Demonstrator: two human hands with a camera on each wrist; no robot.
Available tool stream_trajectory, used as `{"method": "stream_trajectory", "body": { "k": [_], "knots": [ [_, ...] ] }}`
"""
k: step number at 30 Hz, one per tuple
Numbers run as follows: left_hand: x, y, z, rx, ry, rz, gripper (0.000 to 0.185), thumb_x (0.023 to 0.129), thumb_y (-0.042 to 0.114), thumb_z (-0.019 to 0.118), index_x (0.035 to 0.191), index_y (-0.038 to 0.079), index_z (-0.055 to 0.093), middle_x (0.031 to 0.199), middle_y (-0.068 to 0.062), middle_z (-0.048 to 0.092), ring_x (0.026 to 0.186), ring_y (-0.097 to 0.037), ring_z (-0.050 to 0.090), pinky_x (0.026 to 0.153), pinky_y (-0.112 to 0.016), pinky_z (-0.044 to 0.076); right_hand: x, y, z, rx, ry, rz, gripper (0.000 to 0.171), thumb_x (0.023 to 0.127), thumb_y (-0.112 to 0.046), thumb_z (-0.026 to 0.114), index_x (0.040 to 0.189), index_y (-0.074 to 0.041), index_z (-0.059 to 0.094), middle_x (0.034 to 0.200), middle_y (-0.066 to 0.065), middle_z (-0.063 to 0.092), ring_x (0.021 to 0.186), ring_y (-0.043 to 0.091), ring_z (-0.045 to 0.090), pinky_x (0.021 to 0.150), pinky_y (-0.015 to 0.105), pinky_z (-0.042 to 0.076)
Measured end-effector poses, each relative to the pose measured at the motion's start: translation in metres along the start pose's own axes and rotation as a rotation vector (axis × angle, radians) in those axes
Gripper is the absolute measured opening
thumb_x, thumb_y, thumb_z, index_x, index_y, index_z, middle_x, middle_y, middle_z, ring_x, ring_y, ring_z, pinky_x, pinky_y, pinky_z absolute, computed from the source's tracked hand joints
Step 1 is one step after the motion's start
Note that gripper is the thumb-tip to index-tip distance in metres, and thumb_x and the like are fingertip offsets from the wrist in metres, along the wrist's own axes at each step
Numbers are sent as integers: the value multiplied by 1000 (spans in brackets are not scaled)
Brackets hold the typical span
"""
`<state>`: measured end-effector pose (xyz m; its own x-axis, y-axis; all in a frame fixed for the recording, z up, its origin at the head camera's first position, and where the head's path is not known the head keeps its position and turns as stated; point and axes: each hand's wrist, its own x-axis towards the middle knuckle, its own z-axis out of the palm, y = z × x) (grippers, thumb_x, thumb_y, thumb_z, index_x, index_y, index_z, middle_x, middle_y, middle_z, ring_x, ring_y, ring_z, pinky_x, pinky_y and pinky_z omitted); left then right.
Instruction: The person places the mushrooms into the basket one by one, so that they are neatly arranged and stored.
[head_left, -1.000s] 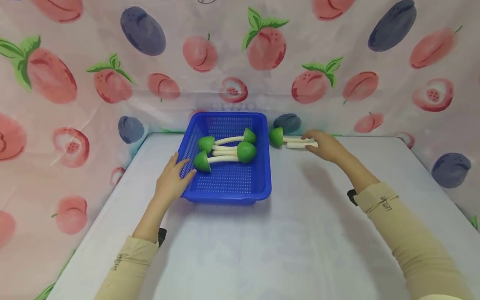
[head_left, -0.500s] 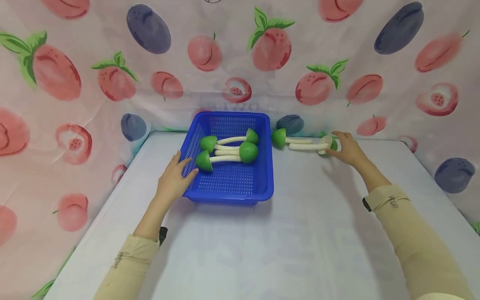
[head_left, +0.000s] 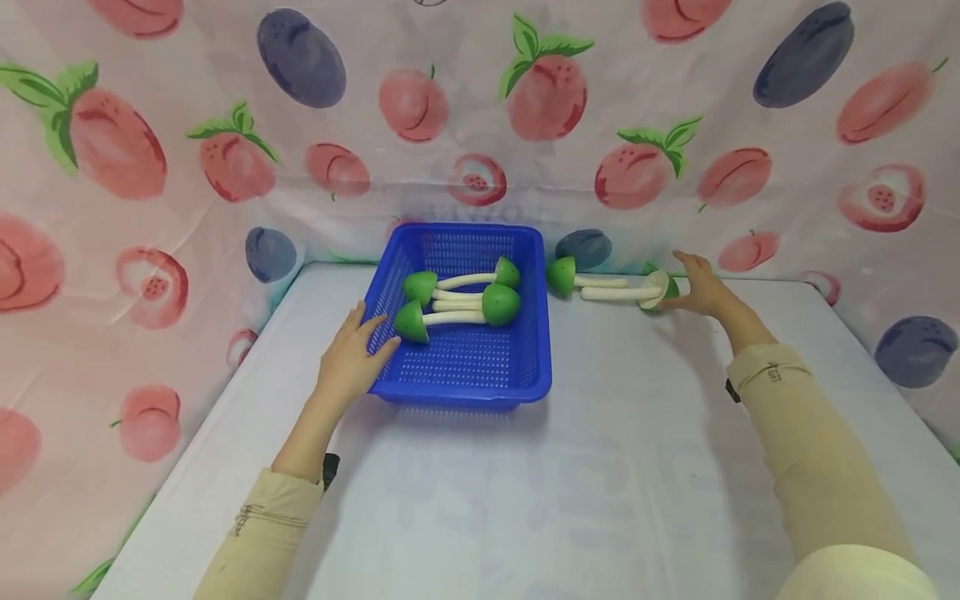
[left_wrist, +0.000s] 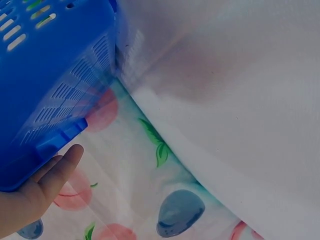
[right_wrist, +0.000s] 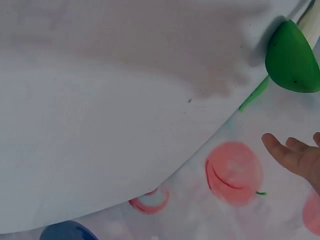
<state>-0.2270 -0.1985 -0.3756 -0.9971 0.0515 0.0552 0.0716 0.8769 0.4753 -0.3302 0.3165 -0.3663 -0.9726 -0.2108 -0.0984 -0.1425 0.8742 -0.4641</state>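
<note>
My left hand [head_left: 351,354] lies at the left rim of a blue perforated plastic basket [head_left: 457,395], fingers spread and thumb reaching over the rim. In the left wrist view its straight fingers [left_wrist: 61,169] touch the outside of the basket. Inside lie several toy mushrooms [head_left: 501,305] with green caps and white stems. On the table right of the basket are two more, one with its cap to the left [head_left: 561,277] and one with its cap to the right [head_left: 664,291]. By that right-hand cap my right hand [head_left: 707,292] is spread, holding nothing.
A white-covered table [head_left: 600,467] spreads around the basket. Behind it and along the sides hangs a cloth [head_left: 465,100] printed with peaches and plums, which meets the table's back edge close behind the mushrooms.
My right hand has moved right, off the stems, to beside the right-hand cap, which its earlier position hid. The left hand keeps its place on the basket. The whole view has shifted slightly.
</note>
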Motion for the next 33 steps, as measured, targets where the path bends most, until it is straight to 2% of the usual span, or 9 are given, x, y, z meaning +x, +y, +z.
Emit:
{"method": "stream_trajectory", "body": {
  "k": [4,6,13,21,28,33],
  "knots": [
    [1,3,0,-1,-5,-4,58,97,41,46,143,7,39,157,-20,12,145,-39,11,107,-66,22,10,9,3,25,-3,-23,96,82,-7,68,145,12,-2,147,42,-3,138,55,-2,111,66,9],
    [1,3,0,-2,-7,-6,58,97,41,45,144,7,38,157,-20,11,145,-39,10,108,-65,21,14,11,8,38,-5,-14,97,81,-5,69,145,12,-2,147,43,-3,138,54,-3,112,64,7],
    [3,4,-2,-9,2,0,58,96,41,46,143,7,39,157,-19,12,145,-38,10,108,-66,21,21,14,19,77,-14,45,96,81,-3,68,143,16,-3,146,43,1,136,57,4,113,62,7],
    [0,1,0,-2,-5,-11,58,96,41,46,143,7,40,157,-19,12,145,-38,11,108,-66,22,25,14,20,104,-110,65,97,83,-4,66,143,16,-8,147,41,1,136,56,4,113,61,7],
    [-2,1,-1,1,5,-15,57,96,41,47,143,8,40,157,-19,13,145,-38,12,107,-66,23,29,14,16,65,-101,30,88,80,0,67,142,19,6,143,43,14,134,57,14,111,64,13],
    [0,1,0,-1,5,-5,57,96,41,46,142,7,41,157,-19,13,145,-38,12,108,-65,23,22,12,10,47,-111,53,84,83,-5,65,142,17,10,143,43,17,132,56,17,108,65,17]
  ]
}}
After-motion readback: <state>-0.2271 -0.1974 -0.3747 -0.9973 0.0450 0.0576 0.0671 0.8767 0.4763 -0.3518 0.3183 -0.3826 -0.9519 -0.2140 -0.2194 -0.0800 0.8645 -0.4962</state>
